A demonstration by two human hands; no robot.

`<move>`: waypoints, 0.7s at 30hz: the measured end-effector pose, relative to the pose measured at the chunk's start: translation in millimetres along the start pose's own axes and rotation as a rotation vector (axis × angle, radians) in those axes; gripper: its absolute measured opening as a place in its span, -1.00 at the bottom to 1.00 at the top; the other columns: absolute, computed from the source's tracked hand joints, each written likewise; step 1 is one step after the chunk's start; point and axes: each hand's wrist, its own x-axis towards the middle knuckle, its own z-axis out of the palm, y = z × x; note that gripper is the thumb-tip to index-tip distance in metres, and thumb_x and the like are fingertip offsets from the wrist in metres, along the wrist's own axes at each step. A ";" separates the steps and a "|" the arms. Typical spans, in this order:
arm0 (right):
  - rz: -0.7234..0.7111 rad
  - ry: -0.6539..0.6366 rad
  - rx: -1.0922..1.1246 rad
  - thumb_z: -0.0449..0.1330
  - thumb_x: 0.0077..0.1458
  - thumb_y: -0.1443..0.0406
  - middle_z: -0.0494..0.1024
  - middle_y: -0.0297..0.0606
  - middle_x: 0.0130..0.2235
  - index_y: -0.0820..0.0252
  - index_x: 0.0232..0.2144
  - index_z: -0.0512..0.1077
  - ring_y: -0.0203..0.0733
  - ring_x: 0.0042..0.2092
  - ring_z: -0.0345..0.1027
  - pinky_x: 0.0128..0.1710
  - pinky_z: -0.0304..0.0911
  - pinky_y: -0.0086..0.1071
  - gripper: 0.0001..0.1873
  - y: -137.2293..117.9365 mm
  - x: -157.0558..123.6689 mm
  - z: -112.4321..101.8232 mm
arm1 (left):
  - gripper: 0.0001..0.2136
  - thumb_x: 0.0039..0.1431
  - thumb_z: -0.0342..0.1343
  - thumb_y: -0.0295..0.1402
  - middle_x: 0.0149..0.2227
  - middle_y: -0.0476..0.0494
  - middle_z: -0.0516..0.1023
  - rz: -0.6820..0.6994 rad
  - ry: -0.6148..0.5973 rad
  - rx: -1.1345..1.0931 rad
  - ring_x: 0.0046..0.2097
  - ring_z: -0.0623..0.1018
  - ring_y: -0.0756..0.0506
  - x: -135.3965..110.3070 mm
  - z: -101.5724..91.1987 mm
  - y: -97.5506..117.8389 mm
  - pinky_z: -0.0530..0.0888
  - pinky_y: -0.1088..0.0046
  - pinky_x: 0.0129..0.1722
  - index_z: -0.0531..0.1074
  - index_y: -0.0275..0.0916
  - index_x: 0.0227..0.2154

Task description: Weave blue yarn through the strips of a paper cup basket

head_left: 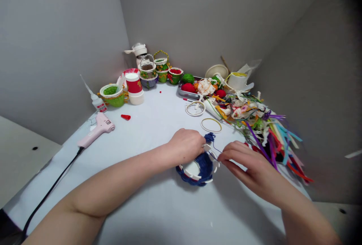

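Observation:
A small paper-cup basket (pixel 205 166) with white upright strips is wound round with dark blue yarn. My left hand (pixel 186 146) grips the far left part of its rim, fingers closed and partly hidden behind the strips. To the right, my right hand (pixel 240 159) pinches a strand of blue yarn (pixel 216 147) between thumb and fingertips, close to the strips. A loose bundle of the same blue yarn (pixel 209 137) lies just beyond the basket.
A pink glue gun (pixel 97 128), a glue bottle (pixel 98 102) and a red cap (pixel 126 117) lie at left. Finished small baskets (pixel 148 71) stand at the back. Two rings (pixel 211 125) and a heap of ribbons and trims (pixel 246 109) lie at right.

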 end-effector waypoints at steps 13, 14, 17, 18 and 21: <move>0.092 -0.087 0.035 -0.02 0.20 0.36 0.45 -0.19 -0.34 0.17 -0.36 0.42 -0.18 -0.27 0.31 -0.30 0.23 -0.33 -0.79 24.2 2.5 21.9 | -0.79 0.16 -0.02 -0.29 -0.34 -0.18 0.55 0.013 -0.029 -0.008 -0.27 0.54 -0.14 -2.7 -5.5 0.4 0.39 0.41 -0.35 0.49 -0.24 -0.37; 0.104 -0.076 0.040 -0.02 0.20 0.36 0.45 -0.19 -0.34 0.17 -0.35 0.41 -0.18 -0.26 0.30 -0.30 0.23 -0.32 -0.79 25.1 3.0 24.1 | -0.79 0.16 -0.02 -0.29 -0.33 -0.18 0.55 0.009 -0.043 -0.016 -0.26 0.54 -0.14 -3.4 -8.3 0.8 0.39 0.42 -0.35 0.50 -0.23 -0.36; 0.133 0.002 0.057 -0.01 0.19 0.36 0.47 -0.19 -0.32 0.16 -0.31 0.42 -0.17 -0.25 0.31 -0.28 0.23 -0.31 -0.80 25.7 4.5 26.8 | -0.77 0.16 -0.03 -0.30 -0.33 -0.20 0.57 -0.043 -0.089 -0.023 -0.26 0.54 -0.14 -5.5 -17.1 0.3 0.40 0.42 -0.34 0.52 -0.23 -0.38; 0.144 0.029 0.060 0.00 0.18 0.37 0.47 -0.20 -0.33 0.16 -0.31 0.42 -0.17 -0.26 0.31 -0.28 0.23 -0.31 -0.81 25.5 4.9 26.9 | -0.76 0.16 -0.04 -0.31 -0.34 -0.21 0.57 -0.068 -0.101 -0.019 -0.26 0.54 -0.15 -6.1 -19.5 -0.3 0.40 0.41 -0.34 0.52 -0.24 -0.39; 0.181 0.077 0.066 0.01 0.15 0.39 0.47 -0.21 -0.34 0.16 -0.34 0.42 -0.18 -0.26 0.30 -0.28 0.22 -0.32 -0.81 24.0 6.1 28.2 | -0.75 0.16 -0.05 -0.32 -0.37 -0.22 0.58 -0.121 -0.101 -0.006 -0.28 0.54 -0.15 -7.3 -23.6 -3.3 0.39 0.40 -0.33 0.53 -0.25 -0.42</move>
